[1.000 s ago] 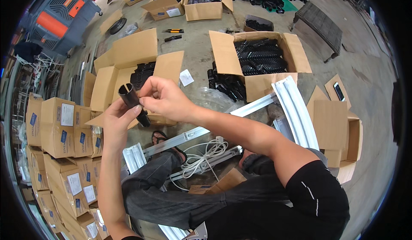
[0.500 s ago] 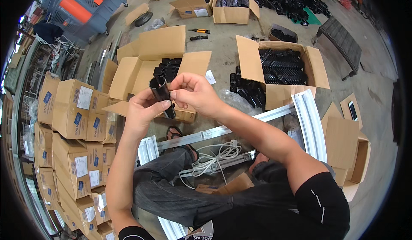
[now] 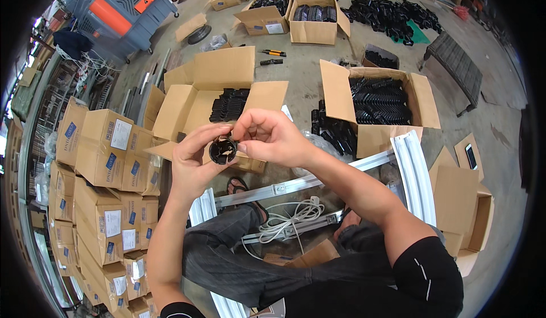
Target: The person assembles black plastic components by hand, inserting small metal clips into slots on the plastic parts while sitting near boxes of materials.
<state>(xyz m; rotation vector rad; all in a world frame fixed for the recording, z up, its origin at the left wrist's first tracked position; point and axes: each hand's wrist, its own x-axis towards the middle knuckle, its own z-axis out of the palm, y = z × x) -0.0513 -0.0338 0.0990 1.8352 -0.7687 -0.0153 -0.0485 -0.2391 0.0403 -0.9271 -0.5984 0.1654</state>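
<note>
A black hollow tube-shaped part is held up in front of me, its round open end facing me. My left hand wraps around its left side, thumb below and fingers above. My right hand pinches at the rim on the right with thumb and fingers; whether a small piece sits between them I cannot make out. Beyond the hands an open cardboard box holds black parts in a stack. To the right, another open box is filled with rows of similar black parts.
A white metal frame with a coiled white cable lies around my legs. Stacked cartons rise on the left. A low dark bench, a phone on cardboard and a grey-orange machine stand farther out.
The black tube has tipped so that its open end now faces me, and both hands have moved slightly down. The whole view has shifted a little.
</note>
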